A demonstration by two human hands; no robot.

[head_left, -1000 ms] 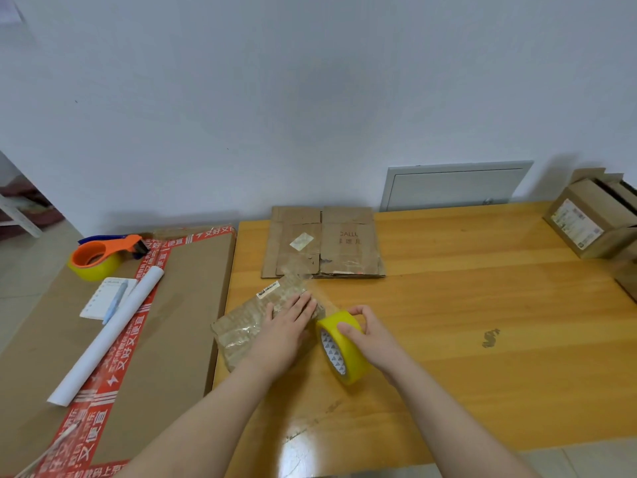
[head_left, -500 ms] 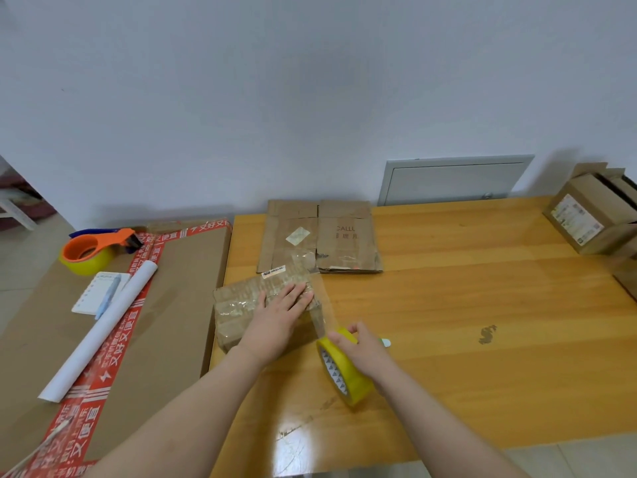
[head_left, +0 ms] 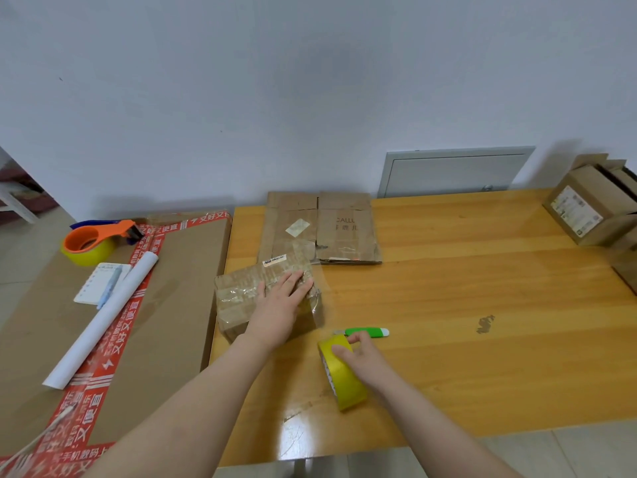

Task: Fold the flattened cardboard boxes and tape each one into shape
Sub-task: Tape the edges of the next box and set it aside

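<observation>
A small folded cardboard box (head_left: 238,298), covered in clear tape, sits near the left edge of the wooden table (head_left: 448,305). My left hand (head_left: 279,305) lies flat on its top, fingers spread. My right hand (head_left: 362,357) grips a yellow tape roll (head_left: 343,377) in front of the box, and a clear strip of tape runs from the roll up to the box's right side. A flattened cardboard box (head_left: 324,227) lies at the table's back edge, just behind the small box.
A green and white utility knife (head_left: 367,332) lies just beyond my right hand. On the large carton (head_left: 179,288) at left sit an orange tape dispenser (head_left: 94,239), a notepad with pen (head_left: 101,282) and a white paper roll (head_left: 103,319). Assembled boxes (head_left: 586,208) stand far right.
My right hand has pulled the yellow roll toward me and away from the box, drawing out a longer strip of clear tape. The green knife is now uncovered. My left hand stays on the box.
</observation>
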